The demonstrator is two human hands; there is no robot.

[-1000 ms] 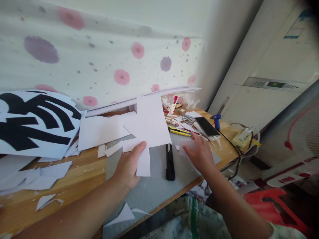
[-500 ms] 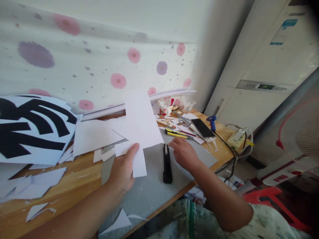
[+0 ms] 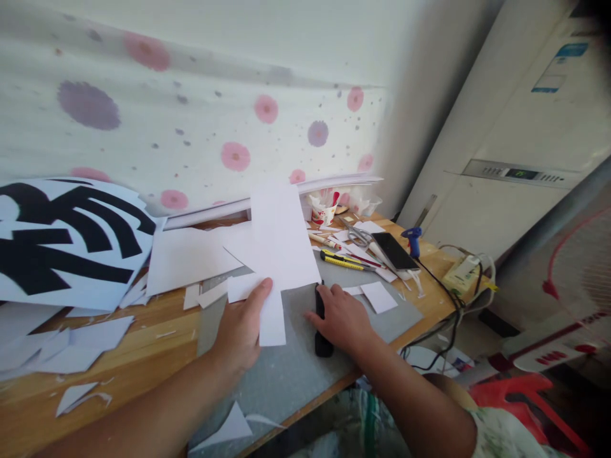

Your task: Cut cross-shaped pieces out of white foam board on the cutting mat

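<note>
My left hand is closed on a white card piece, thumb on top and the other fingers underneath. The card is cut with a wide upper part and a narrower tail that hangs past my thumb. Just right of it, my right hand is over a black utility knife, thumb on one side and fingers on the other. The knife lies along the grey cutting mat, its middle hidden by my fingers. A small white card scrap is beside my right hand.
Behind are a yellow cutter, scissors, a phone, a blue glue gun and a paper cup. A white sheet with black shapes leans at left. Paper offcuts litter the wooden table.
My right hand has come down and toward me onto the black utility knife, uncovering the small card scrap. My left hand keeps hold of the white card. The view has shifted slightly.
</note>
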